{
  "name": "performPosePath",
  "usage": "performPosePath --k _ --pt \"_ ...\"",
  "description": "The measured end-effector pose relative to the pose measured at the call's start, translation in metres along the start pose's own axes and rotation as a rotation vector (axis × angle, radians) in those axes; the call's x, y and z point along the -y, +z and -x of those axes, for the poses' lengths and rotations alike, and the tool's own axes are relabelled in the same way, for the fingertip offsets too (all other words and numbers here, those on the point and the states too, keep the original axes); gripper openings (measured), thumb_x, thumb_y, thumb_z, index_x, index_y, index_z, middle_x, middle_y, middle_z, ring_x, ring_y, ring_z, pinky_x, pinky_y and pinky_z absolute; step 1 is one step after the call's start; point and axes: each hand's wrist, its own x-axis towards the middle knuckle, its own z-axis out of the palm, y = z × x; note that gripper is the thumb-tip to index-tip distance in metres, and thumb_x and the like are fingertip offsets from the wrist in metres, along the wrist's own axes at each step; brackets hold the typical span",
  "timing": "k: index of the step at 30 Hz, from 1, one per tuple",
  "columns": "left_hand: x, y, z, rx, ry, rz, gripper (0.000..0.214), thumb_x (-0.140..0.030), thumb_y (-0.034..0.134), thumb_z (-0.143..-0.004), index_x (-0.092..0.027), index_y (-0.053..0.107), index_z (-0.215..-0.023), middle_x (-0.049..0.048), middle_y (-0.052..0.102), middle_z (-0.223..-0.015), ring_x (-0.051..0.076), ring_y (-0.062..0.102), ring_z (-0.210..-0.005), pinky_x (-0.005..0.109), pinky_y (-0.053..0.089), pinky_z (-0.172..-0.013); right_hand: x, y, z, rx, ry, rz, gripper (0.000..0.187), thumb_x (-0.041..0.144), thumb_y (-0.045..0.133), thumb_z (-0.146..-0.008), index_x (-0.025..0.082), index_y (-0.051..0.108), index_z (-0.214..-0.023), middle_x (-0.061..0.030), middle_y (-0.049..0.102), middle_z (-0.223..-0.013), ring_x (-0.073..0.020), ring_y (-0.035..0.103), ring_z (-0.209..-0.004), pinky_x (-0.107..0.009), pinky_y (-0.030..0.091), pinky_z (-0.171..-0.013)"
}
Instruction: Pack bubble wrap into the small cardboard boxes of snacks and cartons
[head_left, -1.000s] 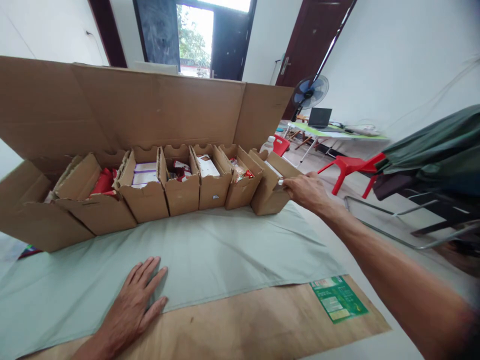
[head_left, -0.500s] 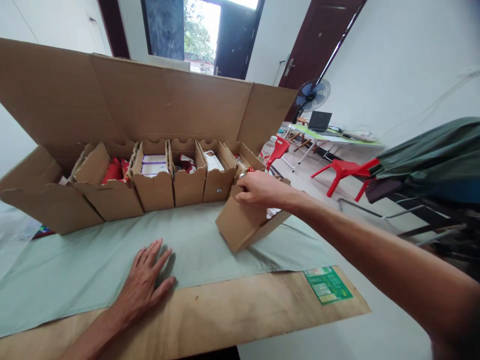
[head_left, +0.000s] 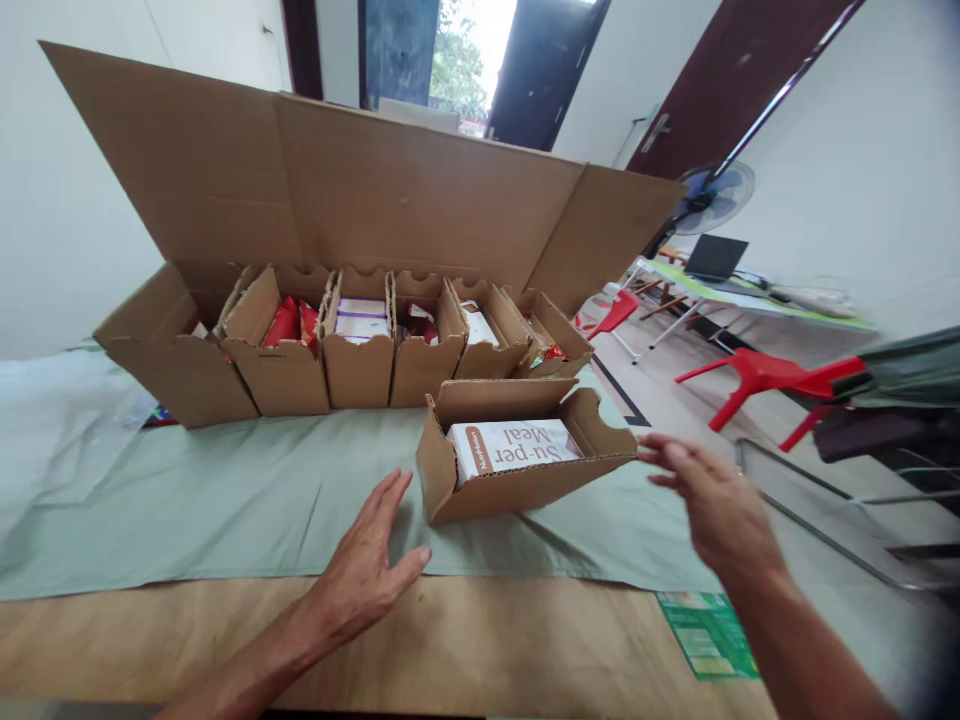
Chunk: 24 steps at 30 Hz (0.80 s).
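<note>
A cardboard bin (head_left: pixel 517 492) stands on the pale green cloth (head_left: pixel 300 510), turned sideways in front of the row of bins. Inside it lies a white carton (head_left: pixel 517 445) printed "Su-per Meal", upside down from my view. My left hand (head_left: pixel 375 560) is just left of the bin, thumb and fingers apart, holding nothing. My right hand (head_left: pixel 712 500), slightly blurred, hovers off the bin's right end, its fingers stretched towards the corner and nothing in them. Whether the fingertips touch the cardboard is hard to tell.
Behind stands a row of several cardboard bins (head_left: pixel 360 375) with red packets (head_left: pixel 289 322) and white boxes (head_left: pixel 362 318), backed by a tall cardboard panel (head_left: pixel 420 200). Plastic bags (head_left: pixel 67 430) lie at left. A green printed sheet (head_left: pixel 709 635) is at the board's right edge; a red chair (head_left: pixel 750 380) stands beyond.
The single bin was tilted in my right hand; now it rests sideways on the cloth, let go. My right hand moved right, my left hand came nearer the bin. The view shifted.
</note>
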Motion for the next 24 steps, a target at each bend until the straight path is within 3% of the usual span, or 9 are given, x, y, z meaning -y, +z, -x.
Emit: performPosePath --k 3,7,10,13,17,20,24 --pt "-0.010 0.020 -0.013 -0.006 -0.029 0.139 0.085 -0.034 0.062 -0.092 -0.023 0.018 -0.164 0.0186 0.033 -0.166 0.038 0.043 -0.148 0.060 0.047 -0.113 -0.041 0.030 0.015 0.192 0.121 -0.148 0.062 0.080 0.053 -0.081 0.031 0.075 -0.112 -0.0115 0.075 -0.127 -0.0379 0.070 -0.114 -0.049 0.062 -0.077" --pt "-0.013 0.032 -0.023 -0.109 -0.036 0.245 0.083 -0.034 0.064 -0.090 -0.023 0.024 -0.161 0.0186 0.042 -0.161 0.036 0.050 -0.142 0.054 0.050 -0.109 -0.035 0.075 0.036 0.272 0.114 -0.392 0.060 0.077 0.050 -0.089 0.034 0.071 -0.124 -0.0053 0.066 -0.143 -0.0312 0.064 -0.126 -0.040 0.063 -0.076" --pt "-0.005 0.011 -0.025 -0.269 -0.080 0.264 0.068 -0.036 0.063 -0.089 -0.022 0.038 -0.151 0.0157 0.059 -0.143 0.032 0.060 -0.129 0.050 0.051 -0.107 -0.017 0.104 0.046 0.370 0.082 -0.507 0.056 0.073 0.053 -0.090 0.032 0.072 -0.123 -0.0056 0.067 -0.143 -0.0310 0.060 -0.132 -0.042 0.062 -0.085" --pt "0.009 -0.027 -0.032 -0.427 -0.139 0.249 0.056 -0.040 0.063 -0.088 -0.019 0.049 -0.138 0.0121 0.066 -0.129 0.028 0.066 -0.115 0.045 0.053 -0.101 -0.011 0.138 0.052 0.510 0.057 -0.584 0.056 0.072 0.054 -0.092 0.030 0.072 -0.125 -0.0062 0.066 -0.143 -0.0314 0.060 -0.131 -0.044 0.060 -0.091" --pt "0.029 -0.065 -0.046 -0.501 -0.176 0.208 0.048 -0.043 0.056 -0.092 -0.017 0.053 -0.133 0.0098 0.070 -0.118 0.024 0.067 -0.108 0.038 0.054 -0.094 -0.017 0.174 0.057 0.570 0.011 -0.579 0.054 0.065 0.064 -0.089 0.030 0.069 -0.129 -0.0063 0.066 -0.143 -0.0307 0.059 -0.132 -0.049 0.054 -0.104" --pt "0.039 -0.068 -0.052 -0.483 -0.180 0.198 0.050 -0.043 0.053 -0.094 -0.017 0.050 -0.138 0.0099 0.070 -0.122 0.023 0.067 -0.108 0.036 0.053 -0.093 -0.022 0.184 0.056 0.565 -0.009 -0.534 0.051 0.053 0.076 -0.084 0.031 0.068 -0.130 -0.0054 0.067 -0.141 -0.0296 0.058 -0.133 -0.051 0.047 -0.112" --pt "0.041 -0.059 -0.061 -0.489 -0.148 0.239 0.052 -0.036 0.053 -0.095 -0.017 0.047 -0.143 0.0118 0.066 -0.132 0.024 0.063 -0.119 0.039 0.050 -0.102 -0.027 0.186 0.048 0.541 -0.042 -0.530 0.054 0.050 0.078 -0.082 0.030 0.067 -0.131 -0.0069 0.067 -0.141 -0.0313 0.058 -0.134 -0.054 0.045 -0.114"
